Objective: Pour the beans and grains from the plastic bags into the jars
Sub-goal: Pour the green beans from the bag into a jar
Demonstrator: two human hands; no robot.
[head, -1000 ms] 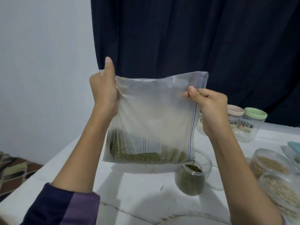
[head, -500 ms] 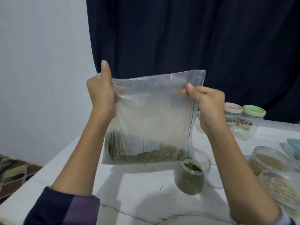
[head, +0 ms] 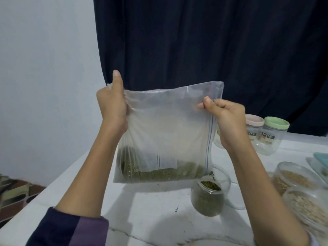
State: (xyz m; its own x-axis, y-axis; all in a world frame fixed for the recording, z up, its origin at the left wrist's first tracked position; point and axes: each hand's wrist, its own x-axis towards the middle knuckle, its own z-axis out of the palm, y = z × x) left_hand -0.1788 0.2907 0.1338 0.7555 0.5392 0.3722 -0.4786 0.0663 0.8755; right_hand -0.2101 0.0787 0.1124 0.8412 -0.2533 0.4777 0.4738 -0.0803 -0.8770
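White table (head: 156, 210) before a dark curtain (head: 213, 41). Above it hangs a clear zip-top plastic bag (head: 168, 125), green beans (head: 159, 174) gathered along its bottom edge. Left hand (head: 111, 105) grips the bag's upper left corner, thumb raised; right hand (head: 225, 119) pinches the upper right edge. Open jar of green beans (head: 206, 199) stands just below the bag's lower right corner. Lidded jars (head: 266, 135) stand behind.

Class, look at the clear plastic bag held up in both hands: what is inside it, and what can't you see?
Inside the plastic bag, green beans lie along the bottom; the rest looks empty. A pale label patch covers some beans, so their full depth is hidden.
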